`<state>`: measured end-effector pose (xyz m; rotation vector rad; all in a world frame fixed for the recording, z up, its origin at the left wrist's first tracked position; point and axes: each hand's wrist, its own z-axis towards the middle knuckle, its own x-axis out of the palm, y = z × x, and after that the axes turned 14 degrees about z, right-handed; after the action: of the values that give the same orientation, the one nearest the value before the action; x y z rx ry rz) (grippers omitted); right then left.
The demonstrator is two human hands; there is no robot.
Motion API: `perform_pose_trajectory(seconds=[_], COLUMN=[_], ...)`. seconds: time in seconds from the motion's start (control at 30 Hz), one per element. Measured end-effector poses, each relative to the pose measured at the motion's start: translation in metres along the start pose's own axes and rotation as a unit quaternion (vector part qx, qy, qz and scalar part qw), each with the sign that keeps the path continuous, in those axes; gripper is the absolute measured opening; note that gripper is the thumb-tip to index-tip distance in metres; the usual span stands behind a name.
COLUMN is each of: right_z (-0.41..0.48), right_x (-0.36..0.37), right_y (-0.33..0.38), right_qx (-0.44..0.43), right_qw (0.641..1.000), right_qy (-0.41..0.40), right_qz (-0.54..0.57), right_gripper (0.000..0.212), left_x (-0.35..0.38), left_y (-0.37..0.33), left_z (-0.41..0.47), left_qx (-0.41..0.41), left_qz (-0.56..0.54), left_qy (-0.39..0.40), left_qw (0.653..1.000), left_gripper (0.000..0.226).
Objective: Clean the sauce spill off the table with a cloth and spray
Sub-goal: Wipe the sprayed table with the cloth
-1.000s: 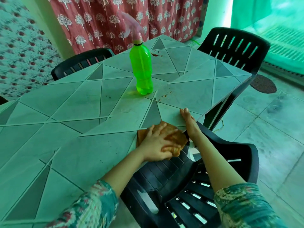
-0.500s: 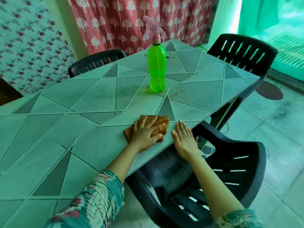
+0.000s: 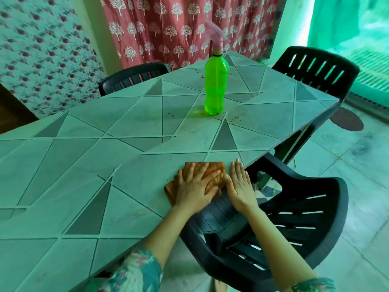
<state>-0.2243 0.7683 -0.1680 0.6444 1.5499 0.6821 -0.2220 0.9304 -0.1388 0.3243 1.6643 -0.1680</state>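
Cloth under left hand slid closer to right hand

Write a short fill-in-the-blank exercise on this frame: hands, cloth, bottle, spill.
1. The left hand lies flat on the folded orange-brown cloth; the right hand lies flat beside it, holding ____.
2. The green plastic spray bottle stands upright on the grey tiled table, topped by a ____ trigger head.
3. Reddish sauce specks dot the table beside the bottle's ____.
4. Below the right hand stands a ____ plastic chair.
Missing words: nothing; pink; base; black.
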Motion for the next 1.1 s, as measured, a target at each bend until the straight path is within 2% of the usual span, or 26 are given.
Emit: perform_pose_trajectory(seconds=[0.07,0.17,0.3,0.47,0.53,0.63,0.83,0.93,1.03,1.1], right_z=[-0.005,-0.019,-0.038,-0.043,-0.042,-0.04,-0.036,-0.035,-0.035,-0.036], right_x=[0.003,0.015,0.042,0.068,0.079,0.098,0.13,0.144,0.153,0.155], right_y=[0.001,0.008,0.019,0.042,0.054,0.075,0.115,0.129,0.133,0.133], right_qx=[-0.003,-0.028,-0.077,-0.137,-0.172,-0.199,-0.248,-0.263,-0.268,-0.264], right_qw=[1.0,0.999,0.995,0.988,0.982,0.976,0.963,0.957,0.952,0.95], right_qy=[-0.002,-0.011,-0.024,-0.019,0.004,0.035,0.068,0.078,0.081,0.073], right_qz=[-0.005,-0.039,-0.066,-0.073,-0.076,-0.077,-0.086,-0.09,-0.125,-0.147], right_gripper=[0.112,0.098,0.08,0.071,0.072,0.074,0.074,0.073,0.075,0.074], left_x=[-0.003,0.004,0.018,0.027,0.019,-0.003,-0.022,-0.023,-0.019,-0.009], left_y=[0.014,0.053,0.084,0.094,0.11,0.146,0.225,0.255,0.267,0.271], left_z=[0.018,0.015,-0.05,-0.129,-0.13,-0.133,-0.219,-0.274,-0.313,-0.325], left_qx=[-0.035,-0.115,-0.194,-0.212,-0.227,-0.306,-0.39,-0.45,-0.511,-0.556], left_qz=[-0.025,-0.031,-0.023,-0.034,-0.102,-0.29,-0.417,-0.398,-0.304,-0.241], left_qy=[0.007,0.014,-0.006,-0.093,-0.134,-0.172,-0.268,-0.305,-0.341,-0.325], left_qw=[0.999,0.993,0.981,0.972,0.959,0.89,0.776,0.739,0.728,0.726], left_gripper=[0.051,0.055,0.08,0.06,0.055,0.046,0.048,0.041,0.044,0.044])
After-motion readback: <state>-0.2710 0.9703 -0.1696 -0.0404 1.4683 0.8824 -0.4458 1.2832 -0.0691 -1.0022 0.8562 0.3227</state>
